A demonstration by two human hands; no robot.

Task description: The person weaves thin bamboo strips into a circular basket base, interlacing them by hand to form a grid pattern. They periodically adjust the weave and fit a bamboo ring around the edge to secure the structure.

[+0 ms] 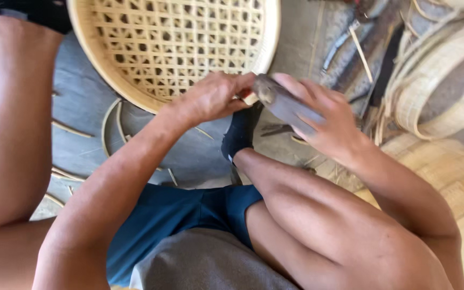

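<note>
Basket (173,51) lay just ahead of both hands, its rim (264,59) reaching down between them. Left hand (210,99) pinched the rim's edge; right hand (323,121) was clamped on a dark blade (283,102), long axis slanting up-left, tip meeting the rim beside the left fingers. Both hands sat close together, equally near.

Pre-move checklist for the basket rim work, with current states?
1. Left hand pinches the rim of the basket: ok.
2. Right hand grips the dark tool: ok.
3. Tool tip meets the rim by the left fingers: ok.
4. Left fingertips clear of the tool edge: cannot tell, they are very close.
5. Basket steady on the floor: cannot tell.
</note>
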